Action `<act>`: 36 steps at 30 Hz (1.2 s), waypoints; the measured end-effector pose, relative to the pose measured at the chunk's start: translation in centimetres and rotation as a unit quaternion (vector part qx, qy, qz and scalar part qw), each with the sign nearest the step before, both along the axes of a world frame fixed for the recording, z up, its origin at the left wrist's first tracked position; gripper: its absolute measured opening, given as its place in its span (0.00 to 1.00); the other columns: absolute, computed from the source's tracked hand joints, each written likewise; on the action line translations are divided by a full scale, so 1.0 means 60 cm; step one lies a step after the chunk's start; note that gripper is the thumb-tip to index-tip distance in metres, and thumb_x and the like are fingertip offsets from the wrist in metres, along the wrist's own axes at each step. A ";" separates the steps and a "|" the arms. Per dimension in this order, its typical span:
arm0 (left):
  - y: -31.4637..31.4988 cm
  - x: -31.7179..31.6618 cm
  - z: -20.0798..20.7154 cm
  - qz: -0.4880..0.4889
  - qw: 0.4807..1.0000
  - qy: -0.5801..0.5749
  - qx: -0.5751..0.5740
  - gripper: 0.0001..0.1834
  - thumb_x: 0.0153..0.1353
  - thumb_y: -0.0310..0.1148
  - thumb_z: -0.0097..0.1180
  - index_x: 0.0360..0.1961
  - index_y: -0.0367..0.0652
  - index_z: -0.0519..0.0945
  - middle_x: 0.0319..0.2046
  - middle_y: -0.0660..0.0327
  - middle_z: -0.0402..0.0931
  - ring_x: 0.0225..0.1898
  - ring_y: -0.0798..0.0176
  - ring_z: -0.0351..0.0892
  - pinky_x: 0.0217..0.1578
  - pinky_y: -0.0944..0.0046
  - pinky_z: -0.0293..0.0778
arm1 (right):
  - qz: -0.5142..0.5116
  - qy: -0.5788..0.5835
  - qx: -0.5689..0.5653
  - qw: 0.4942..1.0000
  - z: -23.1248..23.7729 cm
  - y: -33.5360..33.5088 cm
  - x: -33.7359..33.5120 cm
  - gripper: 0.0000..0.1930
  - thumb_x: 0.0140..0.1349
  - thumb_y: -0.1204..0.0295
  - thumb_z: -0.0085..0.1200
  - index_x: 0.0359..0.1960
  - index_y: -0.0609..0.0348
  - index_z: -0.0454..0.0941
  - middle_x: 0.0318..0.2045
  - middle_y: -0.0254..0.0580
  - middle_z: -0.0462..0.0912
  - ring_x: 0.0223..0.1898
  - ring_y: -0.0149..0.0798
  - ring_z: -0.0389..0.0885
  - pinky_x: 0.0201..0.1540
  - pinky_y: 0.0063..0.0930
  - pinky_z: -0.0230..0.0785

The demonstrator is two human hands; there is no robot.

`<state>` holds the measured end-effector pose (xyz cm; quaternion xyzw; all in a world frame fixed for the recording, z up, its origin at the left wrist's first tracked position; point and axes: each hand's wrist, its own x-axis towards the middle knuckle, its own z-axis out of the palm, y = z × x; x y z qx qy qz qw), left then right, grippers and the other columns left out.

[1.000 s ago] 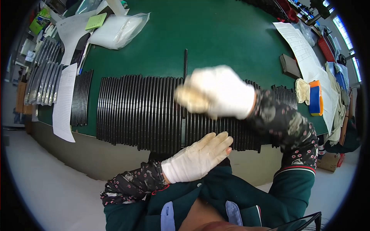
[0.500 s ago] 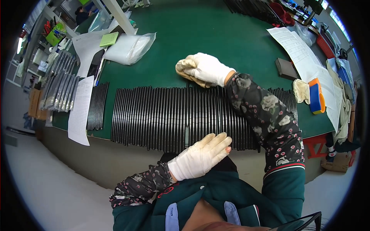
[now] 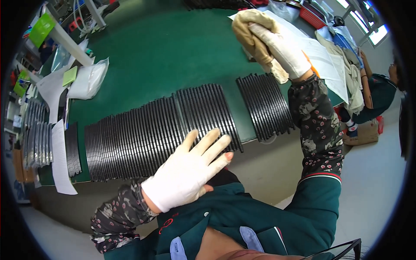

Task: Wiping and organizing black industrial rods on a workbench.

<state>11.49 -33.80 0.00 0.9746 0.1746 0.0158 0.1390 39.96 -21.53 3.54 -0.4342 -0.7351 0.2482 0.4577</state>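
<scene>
A long row of thin black strips (image 3: 151, 132) lies side by side on the green table (image 3: 173, 52), with a separate group of black strips (image 3: 265, 106) to the right. My left hand (image 3: 188, 171), in a white glove, hovers flat with fingers spread just over the near edge of the row, holding nothing. My right hand (image 3: 277, 45), also gloved, is stretched far out over the table's right side and grips a crumpled tan cloth (image 3: 253, 32).
White paper sheets (image 3: 320, 56) and a pile of cloth (image 3: 351, 73) lie at the far right. A clear plastic bag (image 3: 89, 78) and a green note (image 3: 69, 76) sit at the left, near more black strips (image 3: 32, 143) and a paper strip (image 3: 60, 160). Another person (image 3: 381, 89) is at the right edge.
My right hand has carried the tan cloth away from the strips, far out to the right. The view has swung, so the row now runs slanted. My left hand stays spread near the front edge.
</scene>
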 end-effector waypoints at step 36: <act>0.105 0.281 -0.141 -0.173 0.978 -0.103 -0.047 0.44 0.44 0.47 0.67 0.63 0.45 0.66 0.66 0.53 0.57 0.68 0.52 0.54 0.65 0.45 0.54 | 0.088 -0.274 0.119 0.950 -0.160 -0.095 0.124 0.11 0.51 0.68 0.61 0.35 0.55 0.78 0.30 0.37 0.76 0.33 0.38 0.77 0.36 0.32 0.70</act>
